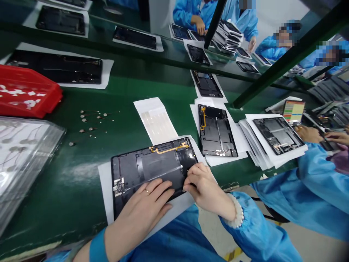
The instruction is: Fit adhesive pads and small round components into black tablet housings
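In front of me an opened black tablet housing [159, 165] lies tilted on a white paper sheet [105, 182], its inside facing up. An orange flex cable [171, 148] runs along its far edge. My left hand [148, 200] rests on the housing's near side, fingers stretched out and a ring on one of them. At the housing's right end, my right hand [200, 183] has its fingers pinched together close to the edge. Whatever is between those fingertips is hidden. Just beyond the housing is a white strip sheet [155, 118] with pale stickers.
Several small round parts with thin leads [91, 120] lie left, near a red bin [29, 91] and a clear plastic tray [24, 149]. Another tablet housing [216, 127] lies right, beside a paper-interleaved stack [259, 145]. A green post [272, 69] slants overhead. A co-worker's sleeve [313, 182] is at right.
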Demonstrator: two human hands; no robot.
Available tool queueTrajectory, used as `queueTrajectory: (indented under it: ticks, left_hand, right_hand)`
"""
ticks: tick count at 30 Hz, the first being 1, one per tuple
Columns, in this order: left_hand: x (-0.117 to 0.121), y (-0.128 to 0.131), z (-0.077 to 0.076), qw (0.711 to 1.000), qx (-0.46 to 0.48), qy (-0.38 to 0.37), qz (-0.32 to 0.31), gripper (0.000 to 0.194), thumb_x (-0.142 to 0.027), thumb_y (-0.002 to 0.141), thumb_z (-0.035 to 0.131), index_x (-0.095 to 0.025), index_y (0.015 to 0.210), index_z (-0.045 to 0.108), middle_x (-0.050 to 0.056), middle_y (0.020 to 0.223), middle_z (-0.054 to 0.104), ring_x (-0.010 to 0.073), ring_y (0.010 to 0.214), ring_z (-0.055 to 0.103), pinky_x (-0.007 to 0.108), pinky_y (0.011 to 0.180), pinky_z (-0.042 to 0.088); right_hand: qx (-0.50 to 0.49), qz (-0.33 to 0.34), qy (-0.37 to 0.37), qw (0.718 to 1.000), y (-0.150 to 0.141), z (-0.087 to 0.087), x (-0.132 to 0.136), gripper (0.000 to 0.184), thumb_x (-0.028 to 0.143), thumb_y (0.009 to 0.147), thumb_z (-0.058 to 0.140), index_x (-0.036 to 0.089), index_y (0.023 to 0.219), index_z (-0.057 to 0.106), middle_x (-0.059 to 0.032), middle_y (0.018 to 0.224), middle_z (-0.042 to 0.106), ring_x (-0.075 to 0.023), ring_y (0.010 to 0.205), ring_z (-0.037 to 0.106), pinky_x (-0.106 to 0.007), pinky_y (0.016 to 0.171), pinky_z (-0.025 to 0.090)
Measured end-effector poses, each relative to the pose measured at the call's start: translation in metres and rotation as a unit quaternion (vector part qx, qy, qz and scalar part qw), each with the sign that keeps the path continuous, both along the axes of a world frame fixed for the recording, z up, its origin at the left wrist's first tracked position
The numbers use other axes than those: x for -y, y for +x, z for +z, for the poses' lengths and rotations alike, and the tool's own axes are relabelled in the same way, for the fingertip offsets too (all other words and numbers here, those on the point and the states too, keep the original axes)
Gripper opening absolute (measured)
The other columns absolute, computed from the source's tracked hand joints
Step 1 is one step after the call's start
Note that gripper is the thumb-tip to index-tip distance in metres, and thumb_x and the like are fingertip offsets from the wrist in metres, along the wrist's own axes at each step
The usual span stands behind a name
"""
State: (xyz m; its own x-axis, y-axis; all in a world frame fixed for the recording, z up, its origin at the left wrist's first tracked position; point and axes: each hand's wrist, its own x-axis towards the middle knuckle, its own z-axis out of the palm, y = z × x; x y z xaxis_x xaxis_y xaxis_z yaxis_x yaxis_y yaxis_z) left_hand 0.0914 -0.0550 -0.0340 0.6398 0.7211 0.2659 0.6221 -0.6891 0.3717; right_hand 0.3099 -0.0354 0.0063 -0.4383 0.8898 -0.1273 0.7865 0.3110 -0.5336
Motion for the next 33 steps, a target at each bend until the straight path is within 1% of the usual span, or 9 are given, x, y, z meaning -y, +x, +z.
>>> queueTrajectory:
  ticks: [5, 11, 15, 18, 21, 24, 26, 29, 33]
  left_hand:
    - [0.0, 0.0, 0.0, 1.0, 0.01, -0.001, 0.005, 0.028, -0.034, 0.097, 0.038, -0.024, 0.106, 0.063, 0.001, 0.111, 0.066, 0.021, 0.102, 0.057, 0.034, 0.088, 0.042]
    - [0.0, 0.003, 0.002, 1.0, -0.016, -0.013, -0.004, 0.026, -0.031, 0.096, 0.041, -0.023, 0.105, 0.063, 0.002, 0.111, 0.067, 0.0211, 0.102, 0.059, 0.034, 0.088, 0.044]
    - [-0.003, -0.01, 0.012, 0.998, -0.026, -0.03, -0.039, 0.03, -0.033, 0.098, 0.036, -0.022, 0.109, 0.062, 0.003, 0.116, 0.066, 0.0217, 0.104, 0.061, 0.034, 0.087, 0.047]
    - [-0.026, -0.031, 0.036, 0.991, -0.024, -0.115, -0.064, 0.032, -0.041, 0.097, 0.035, -0.025, 0.113, 0.058, 0.002, 0.116, 0.065, 0.0196, 0.099, 0.063, 0.03, 0.081, 0.05]
    - [-0.071, -0.045, 0.061, 0.987, -0.005, -0.161, 0.025, 0.032, -0.044, 0.096, 0.036, -0.026, 0.111, 0.058, 0.002, 0.112, 0.065, 0.0198, 0.096, 0.063, 0.031, 0.082, 0.05]
    - [-0.127, -0.045, 0.071, 0.977, 0.029, -0.101, 0.186, 0.034, -0.039, 0.092, 0.045, -0.018, 0.118, 0.054, 0.007, 0.12, 0.058, 0.0223, 0.108, 0.056, 0.035, 0.097, 0.042]
    - [-0.162, -0.042, 0.067, 0.955, 0.023, -0.077, 0.287, 0.05, -0.036, 0.086, 0.055, -0.011, 0.127, 0.045, 0.012, 0.13, 0.049, 0.0254, 0.123, 0.044, 0.035, 0.105, 0.034]
    - [-0.195, -0.036, 0.054, 0.932, 0.006, -0.086, 0.352, 0.071, -0.041, 0.079, 0.064, -0.007, 0.134, 0.036, 0.019, 0.131, 0.045, 0.0337, 0.124, 0.041, 0.041, 0.103, 0.035]
    - [-0.195, -0.029, 0.041, 0.92, 0.004, -0.107, 0.378, 0.077, -0.044, 0.074, 0.068, -0.013, 0.136, 0.035, 0.02, 0.124, 0.047, 0.0376, 0.114, 0.05, 0.044, 0.091, 0.043]
  right_hand:
    - [0.073, 0.016, 0.057, 0.996, -0.007, 0.002, 0.003, 0.008, 0.015, 0.082, 0.061, 0.017, 0.074, 0.063, -0.0035, 0.08, 0.058, -0.0203, 0.086, 0.046, -0.035, 0.077, 0.034]
    - [0.213, 0.055, 0.135, 0.966, -0.014, -0.002, -0.003, 0.018, 0.028, 0.083, 0.067, 0.016, 0.071, 0.06, -0.0055, 0.073, 0.061, -0.0213, 0.077, 0.052, -0.035, 0.07, 0.034]
    - [0.199, 0.095, 0.051, 0.974, -0.004, 0.011, -0.022, 0.024, 0.037, 0.08, 0.07, 0.016, 0.07, 0.062, -0.0052, 0.075, 0.066, -0.0205, 0.08, 0.057, -0.032, 0.07, 0.036]
    - [0.102, 0.076, -0.002, 0.992, 0.007, 0.032, -0.044, 0.011, 0.028, 0.085, 0.065, 0.019, 0.078, 0.063, -0.0013, 0.081, 0.068, -0.0161, 0.08, 0.059, -0.028, 0.072, 0.039]
    - [0.03, -0.003, 0.01, 0.999, 0.006, 0.051, -0.072, 0.011, 0.024, 0.09, 0.055, 0.02, 0.08, 0.061, 0.0004, 0.081, 0.067, -0.0127, 0.073, 0.059, -0.025, 0.067, 0.04]
    - [0.001, 0.007, 0.038, 0.999, -0.012, 0.057, -0.106, 0.013, 0.024, 0.09, 0.053, 0.02, 0.079, 0.059, 0.0016, 0.075, 0.065, -0.0125, 0.068, 0.058, -0.024, 0.062, 0.039]
    - [-0.003, 0.034, 0.066, 0.997, -0.032, 0.056, -0.132, 0.012, 0.023, 0.089, 0.053, 0.02, 0.079, 0.059, 0.0017, 0.073, 0.065, -0.0129, 0.067, 0.058, -0.024, 0.062, 0.038]
    - [0.036, 0.044, 0.138, 0.989, -0.061, 0.049, -0.169, 0.011, 0.023, 0.089, 0.054, 0.02, 0.08, 0.06, 0.0007, 0.076, 0.066, -0.0144, 0.07, 0.06, -0.025, 0.062, 0.038]
    - [0.069, 0.046, 0.202, 0.976, -0.082, 0.029, -0.201, 0.008, 0.017, 0.089, 0.053, 0.019, 0.089, 0.061, -0.0027, 0.091, 0.066, -0.017, 0.085, 0.06, -0.027, 0.07, 0.041]
